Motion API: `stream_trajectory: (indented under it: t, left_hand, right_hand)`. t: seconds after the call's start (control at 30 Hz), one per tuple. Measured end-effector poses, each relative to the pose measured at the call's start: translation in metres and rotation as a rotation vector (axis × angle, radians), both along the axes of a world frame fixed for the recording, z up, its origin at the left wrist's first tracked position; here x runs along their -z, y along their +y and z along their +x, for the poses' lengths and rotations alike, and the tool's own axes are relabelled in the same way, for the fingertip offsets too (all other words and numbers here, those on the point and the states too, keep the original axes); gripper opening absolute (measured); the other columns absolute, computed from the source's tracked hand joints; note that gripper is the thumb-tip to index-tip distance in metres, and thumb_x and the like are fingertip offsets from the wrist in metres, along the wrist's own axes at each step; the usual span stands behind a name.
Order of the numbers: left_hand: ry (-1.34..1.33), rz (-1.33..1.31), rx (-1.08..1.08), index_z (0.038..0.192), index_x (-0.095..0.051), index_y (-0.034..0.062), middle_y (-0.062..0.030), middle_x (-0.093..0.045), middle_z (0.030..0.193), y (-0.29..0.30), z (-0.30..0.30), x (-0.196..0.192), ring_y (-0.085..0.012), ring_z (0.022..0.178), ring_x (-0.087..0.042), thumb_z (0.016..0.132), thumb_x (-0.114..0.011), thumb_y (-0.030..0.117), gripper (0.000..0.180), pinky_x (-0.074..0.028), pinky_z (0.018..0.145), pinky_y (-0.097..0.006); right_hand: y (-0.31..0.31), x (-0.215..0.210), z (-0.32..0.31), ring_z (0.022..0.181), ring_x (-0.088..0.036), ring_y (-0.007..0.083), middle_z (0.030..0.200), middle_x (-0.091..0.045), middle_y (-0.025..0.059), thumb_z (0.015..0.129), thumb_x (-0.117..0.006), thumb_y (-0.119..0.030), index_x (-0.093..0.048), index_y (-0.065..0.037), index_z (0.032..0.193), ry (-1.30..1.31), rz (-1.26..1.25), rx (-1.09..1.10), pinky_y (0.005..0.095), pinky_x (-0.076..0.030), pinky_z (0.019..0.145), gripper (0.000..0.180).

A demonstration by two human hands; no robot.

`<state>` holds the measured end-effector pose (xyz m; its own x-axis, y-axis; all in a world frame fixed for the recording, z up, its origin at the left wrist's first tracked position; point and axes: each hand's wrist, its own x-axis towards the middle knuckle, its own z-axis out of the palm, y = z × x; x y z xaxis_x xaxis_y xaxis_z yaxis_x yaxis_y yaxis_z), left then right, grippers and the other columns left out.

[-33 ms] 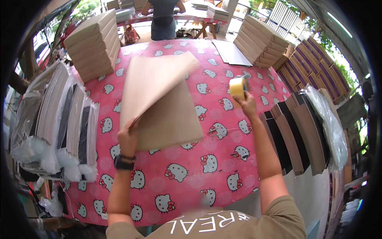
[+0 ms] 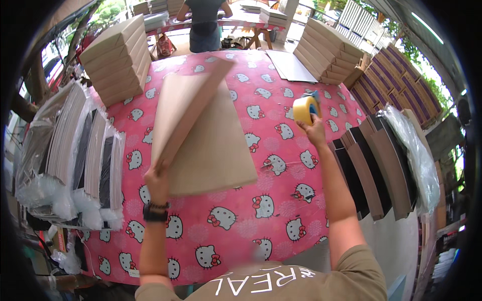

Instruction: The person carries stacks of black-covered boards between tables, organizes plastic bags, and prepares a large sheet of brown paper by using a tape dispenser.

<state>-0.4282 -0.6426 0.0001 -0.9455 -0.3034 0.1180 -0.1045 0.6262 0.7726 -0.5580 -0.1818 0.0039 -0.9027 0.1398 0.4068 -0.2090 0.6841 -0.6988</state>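
Item: flat brown cardboard sheet (image 2: pixel 201 135), near left of the pink printed tablecloth (image 2: pixel 281 220), one flap raised. My left hand (image 2: pixel 157 179) is pinched on its near left corner. My right hand (image 2: pixel 315 131), farther right, is wrapped around a yellow tape roll (image 2: pixel 305 109). Handling advice: I judge it best to hold the flap steady and bring the tape squarely onto the seam.

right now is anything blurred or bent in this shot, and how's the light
Head view: even daylight, no harsh shadows; the table edges and stacked cartons bow toward the dark round rim. The folded cardboard in the left hand looks slightly soft; the tape roll stays sharp.
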Motion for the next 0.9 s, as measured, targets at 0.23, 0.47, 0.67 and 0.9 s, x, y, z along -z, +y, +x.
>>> stream_trajectory:
  t: [0.23, 0.47, 0.67, 0.9]
  left_hand:
    - [0.462, 1.242, -0.281, 0.116, -0.043, -0.0044, -0.0104, -0.053, 0.109, 0.04, 0.103, 0.016, -0.0193, 0.095, -0.053, 0.087, -0.051, 0.025, 0.042, -0.045, 0.082, -0.032]
    - [0.406, 0.712, -0.727, 0.113, -0.042, -0.0067, -0.013, -0.052, 0.106, 0.043, 0.155, 0.077, -0.021, 0.093, -0.053, 0.088, -0.048, 0.02, 0.037, -0.046, 0.081, -0.033]
    - [0.33, 1.013, -0.661, 0.113, -0.041, -0.0043, -0.0126, -0.051, 0.104, 0.038, 0.184, 0.137, -0.0217, 0.091, -0.054, 0.09, -0.044, 0.019, 0.033, -0.048, 0.077, -0.034]
    - [0.355, 1.076, -0.7, 0.117, -0.042, -0.0031, -0.0116, -0.052, 0.106, 0.099, 0.253, 0.144, -0.0212, 0.091, -0.054, 0.088, -0.048, 0.02, 0.037, -0.048, 0.078, -0.035]
  right_hand:
    - [0.057, 0.083, -0.005, 0.113, -0.037, 0.0315, 0.119, -0.046, 0.0146, 0.064, -0.072, -0.033, -0.044, -0.008, 0.121, -0.285, 0.794, 0.422, 0.0448, -0.031, 0.094, 0.068]
    - [-0.058, 0.091, 0.117, 0.126, -0.017, 0.0371, 0.138, -0.021, 0.0176, 0.067, -0.068, -0.039, -0.013, -0.007, 0.135, -0.579, 0.19, 0.173, 0.0511, -0.025, 0.098, 0.093]
    - [-0.007, 0.112, 0.135, 0.122, -0.027, 0.0344, 0.128, -0.036, 0.0184, 0.067, -0.068, -0.039, -0.034, -0.003, 0.125, -0.654, -0.011, 0.144, 0.0461, -0.032, 0.095, 0.077]
    - [0.026, 0.064, 0.107, 0.123, -0.029, 0.0281, 0.13, -0.036, 0.0123, 0.069, -0.068, -0.026, -0.035, -0.005, 0.125, -0.228, 0.328, 0.131, 0.0453, -0.034, 0.094, 0.069]
